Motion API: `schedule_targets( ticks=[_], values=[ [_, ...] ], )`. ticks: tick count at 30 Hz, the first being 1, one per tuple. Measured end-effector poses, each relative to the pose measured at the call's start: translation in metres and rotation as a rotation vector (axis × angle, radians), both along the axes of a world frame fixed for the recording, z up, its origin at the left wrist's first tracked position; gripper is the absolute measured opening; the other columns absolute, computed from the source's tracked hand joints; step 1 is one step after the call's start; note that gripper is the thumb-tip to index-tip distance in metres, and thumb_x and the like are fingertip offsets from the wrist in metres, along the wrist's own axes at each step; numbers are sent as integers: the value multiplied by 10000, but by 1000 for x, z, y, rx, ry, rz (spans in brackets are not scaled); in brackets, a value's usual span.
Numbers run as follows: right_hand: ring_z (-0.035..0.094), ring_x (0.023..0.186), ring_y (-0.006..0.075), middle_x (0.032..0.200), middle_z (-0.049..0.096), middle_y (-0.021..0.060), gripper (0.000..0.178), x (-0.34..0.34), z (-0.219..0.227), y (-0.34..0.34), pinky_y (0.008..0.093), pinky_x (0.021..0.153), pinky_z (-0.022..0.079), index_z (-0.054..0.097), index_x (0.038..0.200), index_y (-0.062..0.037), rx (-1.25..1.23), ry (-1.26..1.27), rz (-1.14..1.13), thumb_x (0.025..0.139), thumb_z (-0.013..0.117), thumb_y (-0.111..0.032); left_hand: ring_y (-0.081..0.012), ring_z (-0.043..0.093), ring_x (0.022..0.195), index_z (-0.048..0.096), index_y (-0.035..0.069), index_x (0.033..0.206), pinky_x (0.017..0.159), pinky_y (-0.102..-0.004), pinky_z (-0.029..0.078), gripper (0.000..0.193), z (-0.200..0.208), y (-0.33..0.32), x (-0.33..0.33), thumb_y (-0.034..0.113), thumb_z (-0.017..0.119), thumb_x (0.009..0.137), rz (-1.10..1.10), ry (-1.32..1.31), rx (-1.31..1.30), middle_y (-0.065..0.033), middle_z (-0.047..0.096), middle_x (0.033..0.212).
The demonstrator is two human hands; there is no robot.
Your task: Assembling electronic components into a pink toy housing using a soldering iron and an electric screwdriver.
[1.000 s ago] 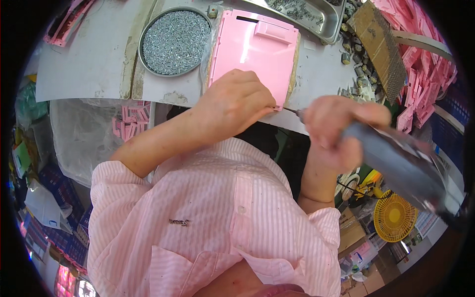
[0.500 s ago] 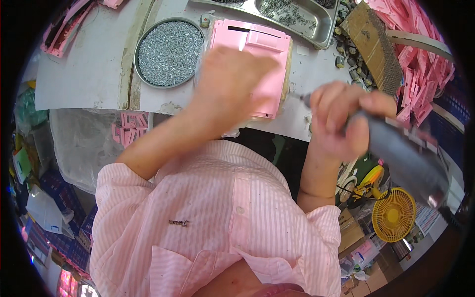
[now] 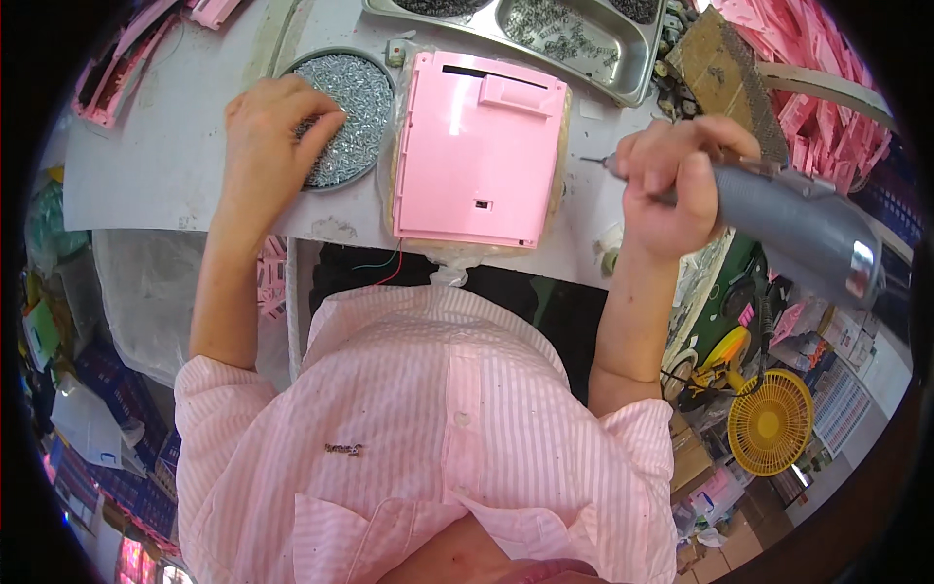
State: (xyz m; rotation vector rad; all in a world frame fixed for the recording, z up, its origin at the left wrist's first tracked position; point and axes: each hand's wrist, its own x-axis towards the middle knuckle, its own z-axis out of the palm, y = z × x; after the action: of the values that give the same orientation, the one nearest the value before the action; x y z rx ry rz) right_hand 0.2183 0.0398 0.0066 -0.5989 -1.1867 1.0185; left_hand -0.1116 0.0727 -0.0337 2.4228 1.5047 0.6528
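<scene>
My left hand (image 3: 277, 141) dips into a round dish of small silver screws (image 3: 355, 102), its thumb and fingers pinched together at the screws; whatever sits between the fingertips is hidden. In my right hand (image 3: 676, 185) is a grey electric screwdriver (image 3: 798, 219), its thin bit pointing left, apart from everything. Between both hands a flat pink plastic housing (image 3: 477, 156) lies on a plastic-wrapped pad (image 3: 562, 185). It has a long slot near its far edge and a small square opening lower down. Red and green wires (image 3: 389, 268) hang from its near left corner.
A metal tray (image 3: 628, 83) with springs and small dark parts stands at the back. Right of it are small motors, a cardboard piece (image 3: 725, 83) and a heap of pink parts (image 3: 837, 127). More pink housings (image 3: 122, 63) lie far left. A yellow fan (image 3: 771, 423) is at lower right.
My left hand has moved from above the pink housing leftward to the screw dish, uncovering the housing. My right hand, still holding the screwdriver, has shifted slightly up.
</scene>
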Motion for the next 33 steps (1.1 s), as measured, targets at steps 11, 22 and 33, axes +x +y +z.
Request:
schedule_targets(
  ticks=[11,22,33],
  values=[
    [472,493,124,655,524,51,253,8,-20,1,307,493,457,507,1149,29,-56,64,-106,916,596,-6,-280,634,829,641,16,895,788,-376,487,120,17,3,23,73,736,849,-109,-254,-13,-98,669,895],
    [463,541,169,646,472,36,397,0,54,-24,348,543,448,448,1286,-101,26,36,226,997,613,-317,-275,685,820,584,39,785,677,-346,556,188,27,-13,133,5,766,750,-716,-620,63,-106,706,961],
    [444,554,113,692,503,-10,380,-11,51,-15,301,543,400,485,1323,-113,69,29,291,1013,531,-328,-264,663,748,584,49,799,633,-347,527,201,29,-12,125,29,781,765,-679,-601,-7,-95,680,866]
  ],
)
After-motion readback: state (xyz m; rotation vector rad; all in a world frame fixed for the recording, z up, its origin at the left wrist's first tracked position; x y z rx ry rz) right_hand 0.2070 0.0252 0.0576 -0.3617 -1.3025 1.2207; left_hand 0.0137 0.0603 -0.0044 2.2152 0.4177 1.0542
